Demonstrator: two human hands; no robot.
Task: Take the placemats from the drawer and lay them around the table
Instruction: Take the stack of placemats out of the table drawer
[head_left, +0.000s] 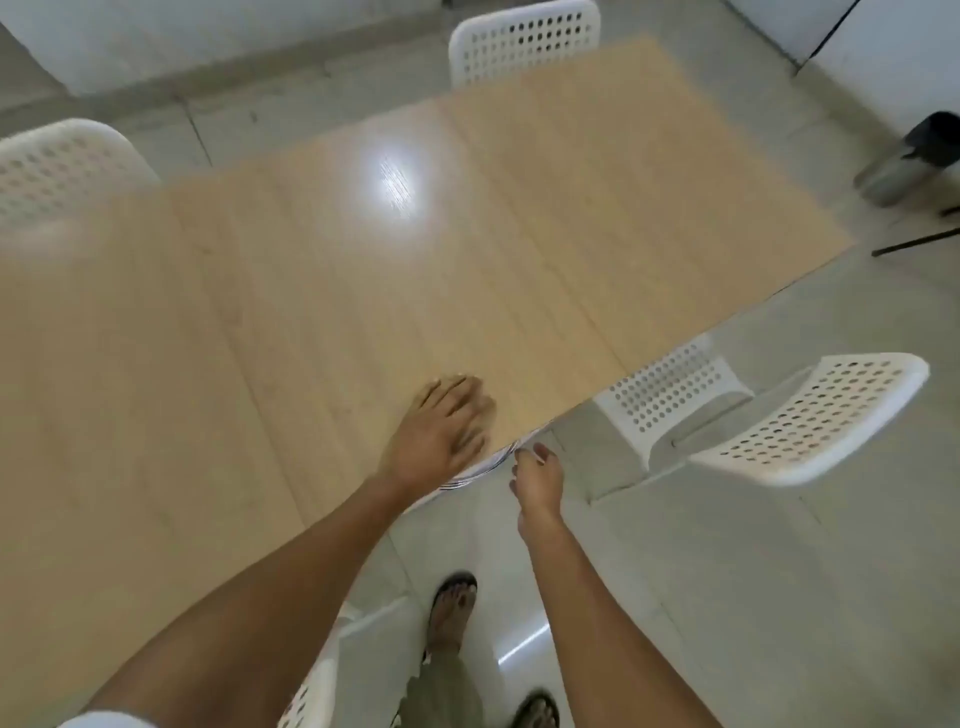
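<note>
Left hand (441, 431) lies flat, fingers straight, on the bench (311, 291) edge; right hand (537, 478) pinches striped placemats (485, 467) (blurred) just below that edge.

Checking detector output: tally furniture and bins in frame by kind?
White perforated chairs: 4
Wooden table: 1
Metal bin with dark lid: 1
Total: 6

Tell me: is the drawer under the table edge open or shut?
Open, slightly: striped placemats show below the table edge beside the right hand, under the left hand. The drawer front itself is hidden.
</note>
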